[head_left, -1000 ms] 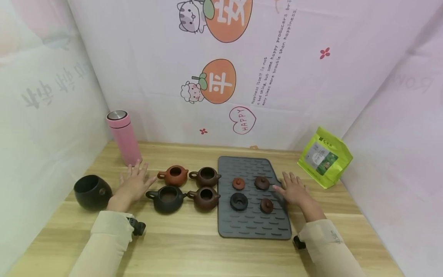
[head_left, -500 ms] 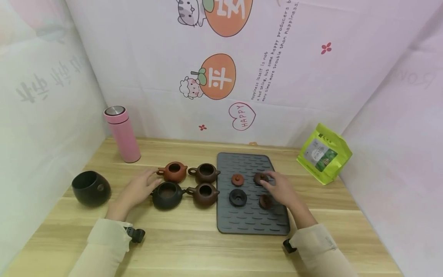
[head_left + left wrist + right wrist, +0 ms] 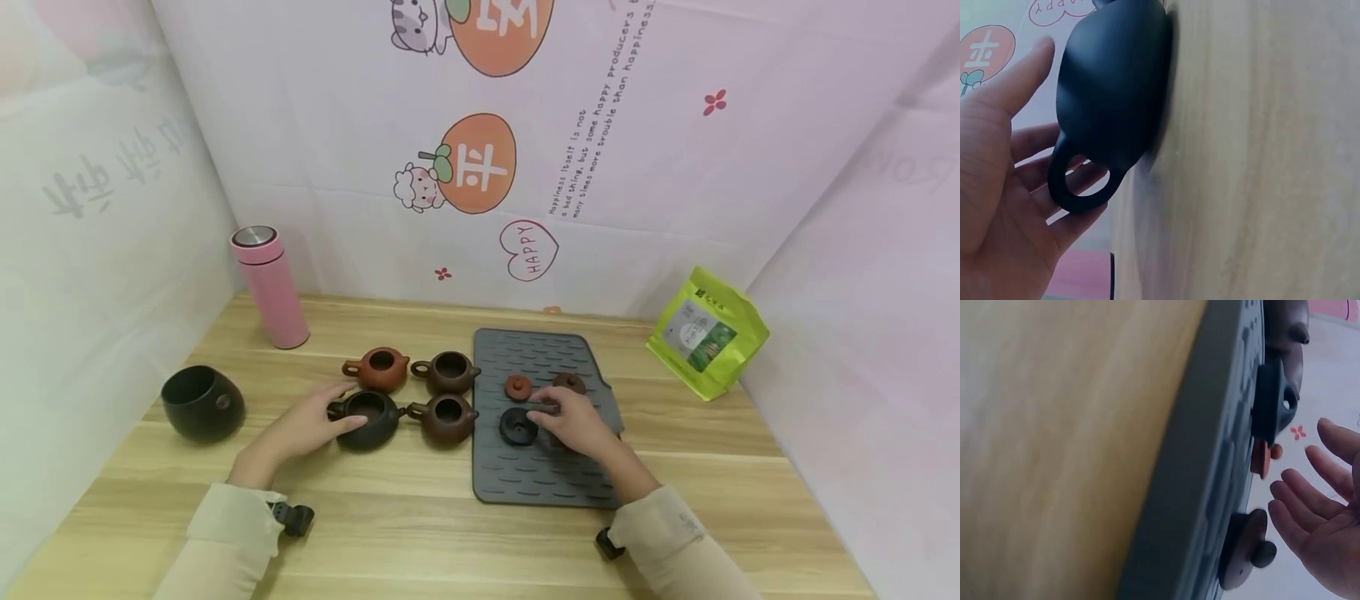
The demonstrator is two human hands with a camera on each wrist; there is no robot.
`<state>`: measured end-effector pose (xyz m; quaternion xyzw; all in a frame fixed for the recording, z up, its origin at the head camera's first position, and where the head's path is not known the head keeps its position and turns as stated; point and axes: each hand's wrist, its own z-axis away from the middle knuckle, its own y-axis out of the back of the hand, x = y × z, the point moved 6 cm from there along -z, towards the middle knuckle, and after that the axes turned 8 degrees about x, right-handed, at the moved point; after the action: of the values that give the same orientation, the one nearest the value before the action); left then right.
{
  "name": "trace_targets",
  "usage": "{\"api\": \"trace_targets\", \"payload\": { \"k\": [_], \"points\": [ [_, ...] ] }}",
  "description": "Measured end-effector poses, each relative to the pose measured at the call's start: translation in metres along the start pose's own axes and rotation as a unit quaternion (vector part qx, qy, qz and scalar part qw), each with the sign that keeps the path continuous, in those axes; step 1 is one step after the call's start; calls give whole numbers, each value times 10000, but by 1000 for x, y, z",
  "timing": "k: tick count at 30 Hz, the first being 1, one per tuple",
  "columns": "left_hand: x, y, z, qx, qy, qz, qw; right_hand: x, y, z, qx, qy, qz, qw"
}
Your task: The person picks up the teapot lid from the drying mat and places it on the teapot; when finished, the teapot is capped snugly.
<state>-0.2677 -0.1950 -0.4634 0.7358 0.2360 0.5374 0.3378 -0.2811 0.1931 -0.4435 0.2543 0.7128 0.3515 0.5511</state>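
My left hand (image 3: 303, 427) is at the handle side of a black teapot (image 3: 381, 433), its thumb over the near side and its fingers behind. In the left wrist view the thumb stands apart from the pot (image 3: 1110, 81), with the other fingers behind the handle ring. My right hand (image 3: 579, 427) hovers over the grey mat (image 3: 517, 487), fingertips near a black lid (image 3: 514, 435). A small red lid (image 3: 517, 387) and a brown lid (image 3: 572, 383) lie beyond it. Another brown lid (image 3: 1246, 550) shows below the relaxed fingers in the right wrist view; the hand hides it from the head view.
A red teapot (image 3: 386, 379) and two brown teapots, one behind (image 3: 447, 383) and one nearer (image 3: 442, 433), stand lidless left of the mat. A black cup (image 3: 202, 408) and a pink flask (image 3: 275, 300) are at the left. A green pouch (image 3: 705, 337) stands far right.
My left hand has come from beside the flask to the black teapot. My right hand has moved left from the mat's right edge, across the brown lids, towards the black lid.
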Motion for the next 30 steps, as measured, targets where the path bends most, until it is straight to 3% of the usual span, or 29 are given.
{"api": "trace_targets", "payload": {
  "k": [4,10,30],
  "points": [
    [-1,-1,0,0,-122,181,9998,-5,-8,-2,-133,-37,-64,9999],
    [-3,1,1,7,-39,339,9994,-8,-15,-5,-214,-39,-27,9998],
    [-5,-1,-2,140,46,652,9978,-14,-13,-5,-144,-13,243,9996]
  ]
}}
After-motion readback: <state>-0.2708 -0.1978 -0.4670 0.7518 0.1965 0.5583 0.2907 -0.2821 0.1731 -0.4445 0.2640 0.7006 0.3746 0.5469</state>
